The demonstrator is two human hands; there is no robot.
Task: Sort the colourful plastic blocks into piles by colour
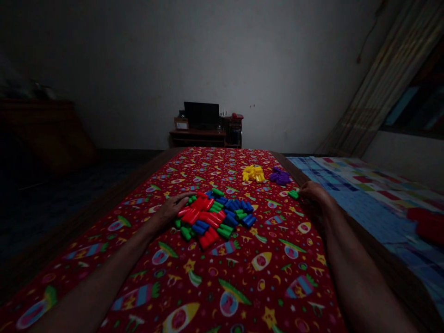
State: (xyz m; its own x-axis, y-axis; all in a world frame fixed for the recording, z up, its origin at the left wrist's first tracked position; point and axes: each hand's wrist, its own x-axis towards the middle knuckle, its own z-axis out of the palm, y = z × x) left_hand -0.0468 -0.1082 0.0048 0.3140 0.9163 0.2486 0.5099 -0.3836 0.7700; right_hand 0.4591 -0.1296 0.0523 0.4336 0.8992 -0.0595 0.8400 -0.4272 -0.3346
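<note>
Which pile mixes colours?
The large pile by the left hand: red, green and blue together. The yellow pile, purple pile and small green group each show one colour.

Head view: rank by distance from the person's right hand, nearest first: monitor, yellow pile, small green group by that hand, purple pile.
From the right hand:
1. Small green group: immediately to its left.
2. Purple pile: farther left and forward.
3. Yellow pile: left of the purple one.
4. Monitor: well beyond the piles, farther left.
</note>
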